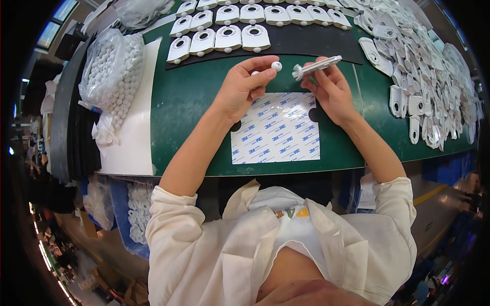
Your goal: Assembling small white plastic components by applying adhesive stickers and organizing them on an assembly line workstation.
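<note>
"Toward ten o'clock, taking the blue-and-white printed sheet (275, 143) as the centre of my dial, I saw a clear bag (91, 76) of white balls lying on a white board (135, 145)."

"And the left hand (240, 84)?"

"At eleven o'clock from the sheet, over the green table (189, 112). Its thumb and forefinger were pinched on a small white ball (276, 66), and a second white ball (254, 73) peeped out behind the thumb, among the curled fingers. How firmly those gripped it, I couldn't tell from my end."

"What was at twelve?"

"Rows of white parts (228, 36) with round holes and little knobs, the nearer ones on a black mat (306, 43)."

"The right hand (333, 94)?"

"I had that at two o'clock, thumb and fingers clamped on a slim white piece (322, 65). The piece was tilted, its notched end pointing between eight and nine o'clock, near the pinched ball but not touching it."

"And farther right?"

"Between two and three o'clock, I saw a big heap (418, 76) of loose white pieces, spilling across the tabletop."
</note>
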Available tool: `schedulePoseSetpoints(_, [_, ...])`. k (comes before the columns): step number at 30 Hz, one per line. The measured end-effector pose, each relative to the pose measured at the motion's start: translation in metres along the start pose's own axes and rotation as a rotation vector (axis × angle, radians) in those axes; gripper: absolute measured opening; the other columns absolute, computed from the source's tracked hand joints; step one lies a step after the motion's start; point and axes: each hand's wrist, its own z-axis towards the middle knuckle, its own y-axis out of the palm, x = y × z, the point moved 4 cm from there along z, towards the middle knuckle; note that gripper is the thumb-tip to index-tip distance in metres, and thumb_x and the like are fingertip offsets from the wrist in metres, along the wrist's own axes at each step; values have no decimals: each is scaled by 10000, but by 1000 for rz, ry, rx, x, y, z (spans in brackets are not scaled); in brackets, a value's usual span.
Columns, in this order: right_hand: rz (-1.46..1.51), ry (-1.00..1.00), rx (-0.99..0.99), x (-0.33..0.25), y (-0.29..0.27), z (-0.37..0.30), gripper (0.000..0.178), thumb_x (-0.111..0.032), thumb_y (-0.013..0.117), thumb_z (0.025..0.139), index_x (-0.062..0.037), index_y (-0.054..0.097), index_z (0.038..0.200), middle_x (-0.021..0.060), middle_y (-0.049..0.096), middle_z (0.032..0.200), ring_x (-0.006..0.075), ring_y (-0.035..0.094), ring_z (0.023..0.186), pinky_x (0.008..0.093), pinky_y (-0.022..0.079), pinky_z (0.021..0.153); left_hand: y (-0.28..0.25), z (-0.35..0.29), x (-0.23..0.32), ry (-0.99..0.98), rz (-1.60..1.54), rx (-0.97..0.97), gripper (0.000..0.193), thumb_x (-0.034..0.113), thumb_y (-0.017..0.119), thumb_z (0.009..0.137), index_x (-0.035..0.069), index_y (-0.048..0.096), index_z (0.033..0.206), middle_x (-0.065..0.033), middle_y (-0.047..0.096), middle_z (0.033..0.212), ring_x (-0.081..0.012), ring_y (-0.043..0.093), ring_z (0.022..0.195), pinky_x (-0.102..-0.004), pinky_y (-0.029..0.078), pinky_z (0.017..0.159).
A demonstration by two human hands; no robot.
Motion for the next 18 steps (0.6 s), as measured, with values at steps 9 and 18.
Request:
schedulePoseSetpoints(9, [78,86,-43,0,2,0,247,-157,458,953,-117,473,1197,69,542,1185,165,533,1059,340,445,888,12,-5,0,-7,198,-8,281,97,682,802,28,605,1062,13,588,754,-11,432,557,-143,296,438])
schedulePoseSetpoints(18, [24,81,-60,-1,7,0,205,-163,457,956,-108,462,1154,66,546,1124,150,539,1008,320,442,868,11,-4,-1,-38,209,-22,190,106,710,778,27,602,912,5,597,728,-11,446,542,-153,302,442])
